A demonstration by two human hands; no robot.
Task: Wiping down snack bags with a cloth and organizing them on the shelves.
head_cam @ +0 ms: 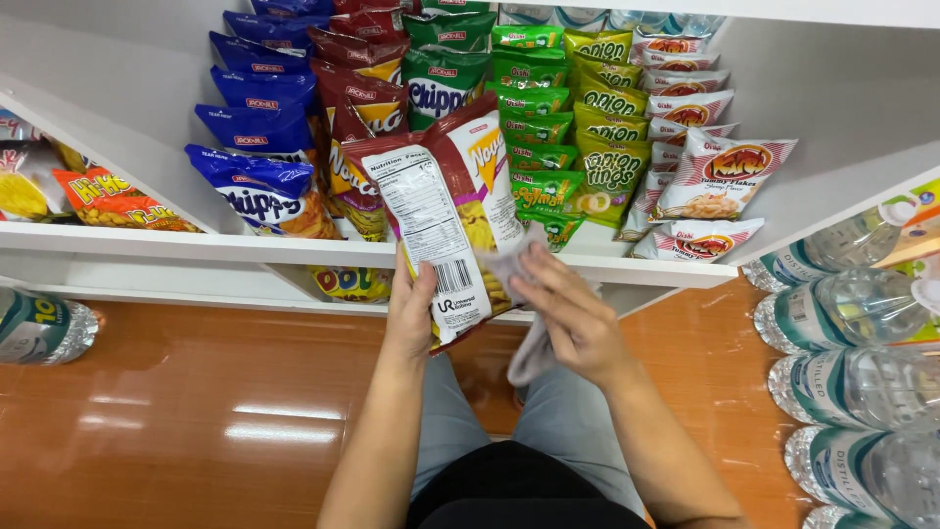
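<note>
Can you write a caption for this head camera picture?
Left hand holds a red snack bag while right hand presses a grey cloth to it.

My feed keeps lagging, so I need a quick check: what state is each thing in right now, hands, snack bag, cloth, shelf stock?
left hand: closed on the bag's lower edge
red snack bag: lifted off the shelf, back panel facing up, sealed
right hand: pressing a cloth to the bag
grey cloth: crumpled, hanging below the right hand
shelf: stocked with rows of snack bags
water bottles: capped, lying on their sides
</note>
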